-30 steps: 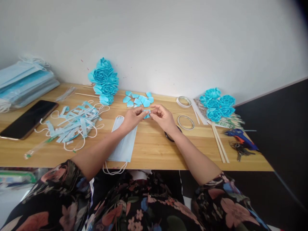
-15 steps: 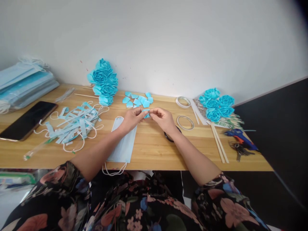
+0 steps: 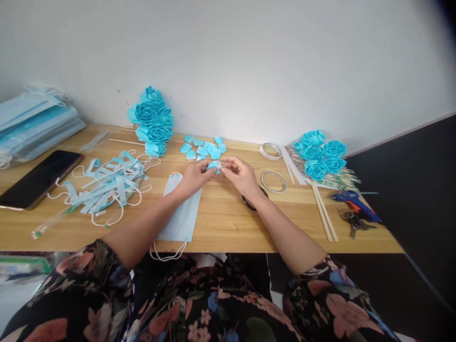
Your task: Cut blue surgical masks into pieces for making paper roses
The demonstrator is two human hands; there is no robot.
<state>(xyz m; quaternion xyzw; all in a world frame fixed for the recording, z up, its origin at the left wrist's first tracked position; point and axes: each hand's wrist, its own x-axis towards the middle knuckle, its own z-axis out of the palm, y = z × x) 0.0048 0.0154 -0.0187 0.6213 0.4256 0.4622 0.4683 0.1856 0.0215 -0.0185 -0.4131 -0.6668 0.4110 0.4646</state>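
Between my two hands is a small light-blue petal piece (image 3: 214,166), pinched at its sides above the table. My left hand (image 3: 196,176) is closed on its left edge with thumb and fingers. My right hand (image 3: 240,176) pinches the right edge, its fingertips near those of the left. Just beyond lie several cut blue petal pieces (image 3: 203,148) in a loose cluster. Under my left forearm rests a flat blue face mask (image 3: 181,213) with white ear loops. A black tape roll (image 3: 245,202) is partly hidden by my right wrist.
Left are a phone (image 3: 39,179), a mask stack (image 3: 35,124), cut mask strips (image 3: 107,185) and blue flowers (image 3: 151,118). Right are tape rolls (image 3: 273,182), more blue flowers (image 3: 320,154), wooden sticks (image 3: 325,213), a glue gun (image 3: 356,204) and keys (image 3: 354,222). A wall stands behind.
The petal piece has turned between my fingertips and shows a paler face. Both hands stay in nearly the same place, and the view has shifted very slightly.
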